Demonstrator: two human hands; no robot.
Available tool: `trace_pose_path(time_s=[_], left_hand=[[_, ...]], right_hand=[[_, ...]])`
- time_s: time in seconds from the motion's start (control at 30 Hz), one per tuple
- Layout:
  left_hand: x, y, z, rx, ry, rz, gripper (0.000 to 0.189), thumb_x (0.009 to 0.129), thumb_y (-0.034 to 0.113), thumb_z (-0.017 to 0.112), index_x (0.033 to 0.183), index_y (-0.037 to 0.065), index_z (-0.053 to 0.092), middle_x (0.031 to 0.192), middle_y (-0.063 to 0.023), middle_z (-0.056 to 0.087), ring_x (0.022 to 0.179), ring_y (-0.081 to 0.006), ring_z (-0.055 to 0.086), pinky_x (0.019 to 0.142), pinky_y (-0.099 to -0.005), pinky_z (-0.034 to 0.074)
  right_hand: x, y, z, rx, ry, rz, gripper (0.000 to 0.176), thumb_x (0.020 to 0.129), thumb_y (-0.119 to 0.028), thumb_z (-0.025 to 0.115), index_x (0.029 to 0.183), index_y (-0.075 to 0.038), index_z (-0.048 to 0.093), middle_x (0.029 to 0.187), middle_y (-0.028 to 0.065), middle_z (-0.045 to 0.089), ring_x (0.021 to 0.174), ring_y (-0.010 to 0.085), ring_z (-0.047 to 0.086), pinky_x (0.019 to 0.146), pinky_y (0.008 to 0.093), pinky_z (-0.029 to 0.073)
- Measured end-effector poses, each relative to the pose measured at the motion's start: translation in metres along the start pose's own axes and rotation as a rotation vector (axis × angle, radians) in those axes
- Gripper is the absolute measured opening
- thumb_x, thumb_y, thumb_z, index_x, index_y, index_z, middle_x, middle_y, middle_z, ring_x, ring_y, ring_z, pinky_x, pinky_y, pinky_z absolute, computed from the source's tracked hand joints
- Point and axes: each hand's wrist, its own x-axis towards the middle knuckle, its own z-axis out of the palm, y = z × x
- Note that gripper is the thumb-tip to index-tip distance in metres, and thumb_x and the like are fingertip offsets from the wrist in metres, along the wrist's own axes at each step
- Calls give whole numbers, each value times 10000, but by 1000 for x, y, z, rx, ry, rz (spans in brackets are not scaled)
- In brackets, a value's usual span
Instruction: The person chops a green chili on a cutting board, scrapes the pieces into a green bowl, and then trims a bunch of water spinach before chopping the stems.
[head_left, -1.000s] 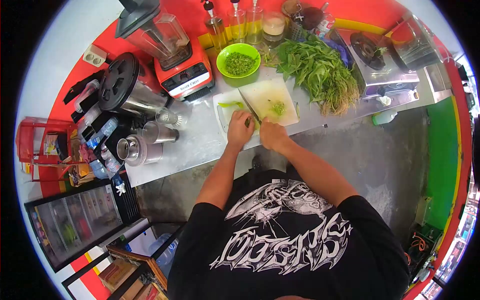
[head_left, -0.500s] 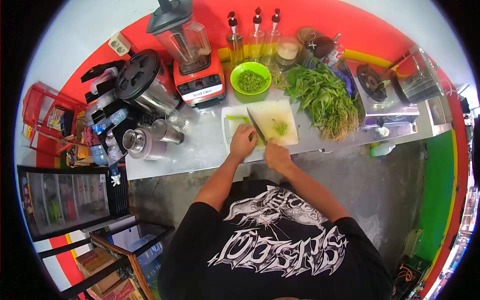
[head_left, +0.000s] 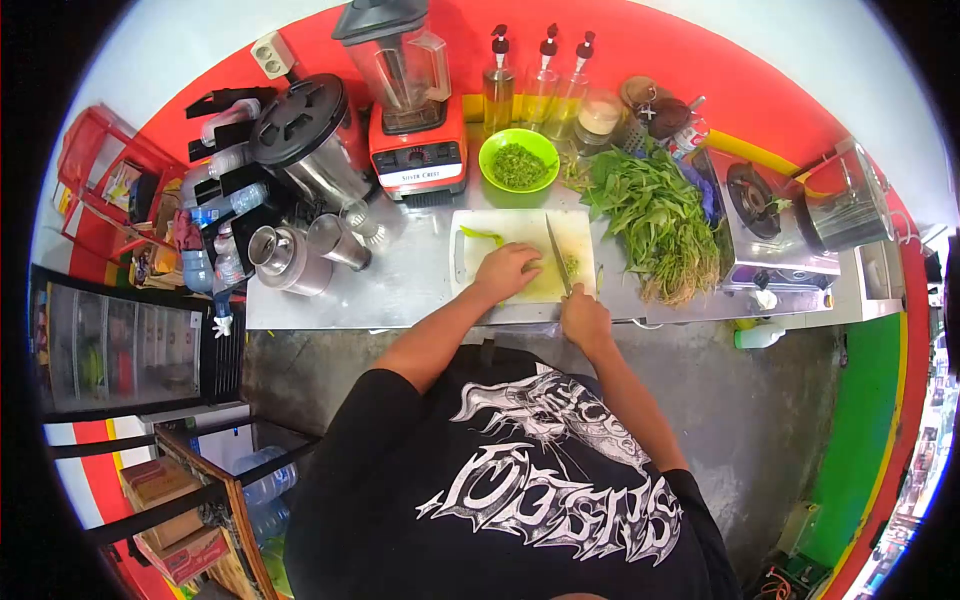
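A white cutting board lies near the counter's front edge. My right hand is closed round the handle of a kitchen knife, whose blade points away from me over the board. Beside the blade, on its right, sits a small heap of chopped greens. My left hand rests on the board left of the blade, apart from it, with fingers curled; anything under them is hidden. A bright green piece, perhaps a chili, lies beyond my left hand. Behind the board stands a lime-green bowl holding finely chopped greens.
A large bunch of leafy greens with roots lies right of the board, beside a gas stove. A red blender, pump bottles and a jar line the back. Metal cups stand to the left.
The knife has moved right across the board, from beside my left fingers to the chopped heap. A gap now separates blade and left hand. My head view has also shifted and turned slightly.
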Motion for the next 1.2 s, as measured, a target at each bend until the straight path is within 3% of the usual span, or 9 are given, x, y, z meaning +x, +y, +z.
trace_pose_path(time_s=[0.13, 0.43, 0.6, 0.73, 0.87, 0.93, 1.2], left_hand=[[-13, -10, -11, 38, 14, 82, 237, 890, 191, 691, 1101, 85, 706, 1072, -118, 697, 1026, -347, 650, 931, -434, 521], [-59, -16, -19, 70, -5, 187, 436, 846, 151, 711, 1255, 29, 627, 1245, -130, 636, 1156, -336, 556, 1021, -433, 457], [-66, -22, -21, 128, -6, 145, 469, 883, 185, 685, 1320, 41, 591, 1309, -132, 608, 1172, -346, 528, 1019, -442, 432], [-70, -27, -21, 221, -60, 155, 460, 914, 204, 659, 1358, 109, 580, 1374, -75, 584, 1206, -332, 502, 1013, -456, 414], [-71, -26, -21, 211, -89, 121, 449, 920, 213, 653, 1358, 134, 589, 1381, -55, 579, 1197, -332, 501, 1014, -459, 409], [-71, -29, -18, 247, -74, 137, 429, 926, 218, 643, 1347, 151, 603, 1381, -54, 577, 1186, -332, 500, 1012, -456, 409], [-72, -26, -19, 235, -51, 139, 372, 926, 214, 629, 1290, 138, 651, 1356, -66, 590, 1171, -338, 505, 999, -457, 420]], right_hand=[[-6, -4, -5, 112, 42, -24, 384, 1011, -336, 516, 1180, 9, 540, 979, 292, 710, 936, 483, 696, 840, 573, 545], [-7, -38, -3, 136, 110, -67, 399, 992, -352, 545, 980, 25, 675, 958, 281, 715, 894, 446, 716, 825, 526, 572], [-8, -43, 2, 140, 89, -35, 384, 993, -334, 534, 990, 27, 663, 952, 274, 718, 879, 445, 718, 816, 529, 572], [-10, -39, 9, -11, 48, -99, 356, 999, -313, 511, 1039, 19, 633, 932, 254, 730, 870, 423, 731, 809, 523, 573], [-17, -38, 16, -56, 50, -27, 320, 1006, -278, 495, 1092, 13, 594, 913, 234, 739, 849, 396, 745, 774, 516, 583], [-21, -37, 19, -101, 44, 0, 198, 951, -178, 531, 1061, -17, 568, 894, 192, 754, 828, 344, 763, 731, 462, 603], [-4, -45, 5, -110, 19, -22, 199, 954, -146, 511, 1087, -8, 564, 932, 193, 756, 878, 355, 756, 769, 467, 593]])
